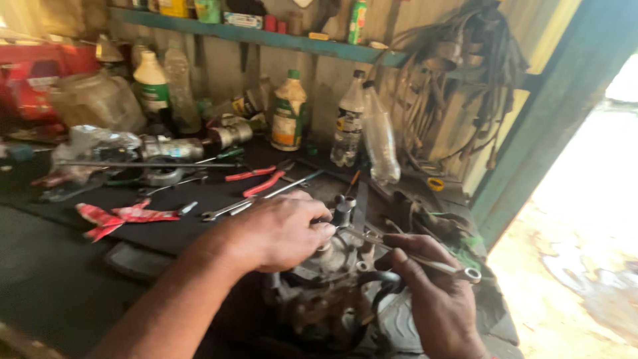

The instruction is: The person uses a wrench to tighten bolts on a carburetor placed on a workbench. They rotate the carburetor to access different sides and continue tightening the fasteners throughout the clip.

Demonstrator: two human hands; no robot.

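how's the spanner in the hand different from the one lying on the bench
The held spanner is gripped by the right hand, raised over the grimy engine part, ring end pointing right. The bench spanner lies flat and untouched on the dark bench, behind the left hand. Both are slim, silvery metal.

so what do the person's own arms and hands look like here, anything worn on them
Both are bare: the left hand and its forearm show no sleeve, glove, watch or ring. The right hand is also ungloved, with no ring visible; its wrist is cut off by the frame edge.
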